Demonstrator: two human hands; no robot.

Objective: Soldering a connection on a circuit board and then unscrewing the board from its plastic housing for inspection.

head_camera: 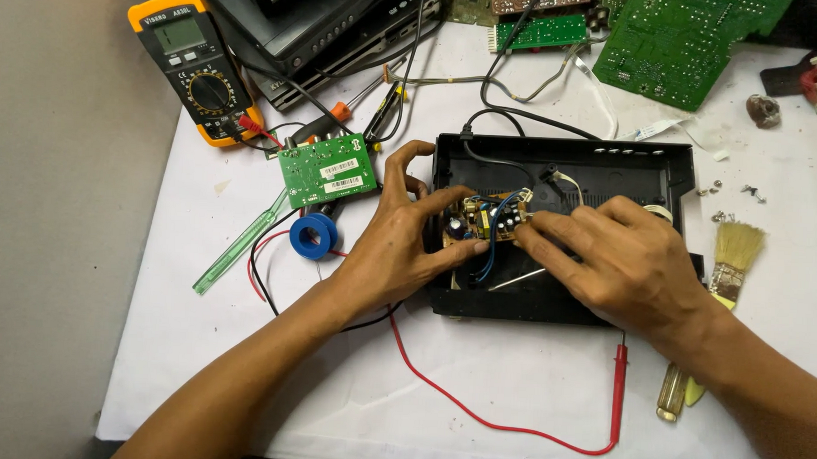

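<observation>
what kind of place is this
Most likely an electronics repair bench. A yellow multimeter with a red probe lead lies on the white table, loose green circuit boards sit around, and both hands hold a small board over an opened black case.

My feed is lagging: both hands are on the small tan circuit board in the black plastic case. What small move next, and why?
Probably ease the small tan circuit board slightly upward, gently. The left hand and right hand pinch its two ends inside the black plastic case, and blue wires and a black cable lead to it.
</observation>
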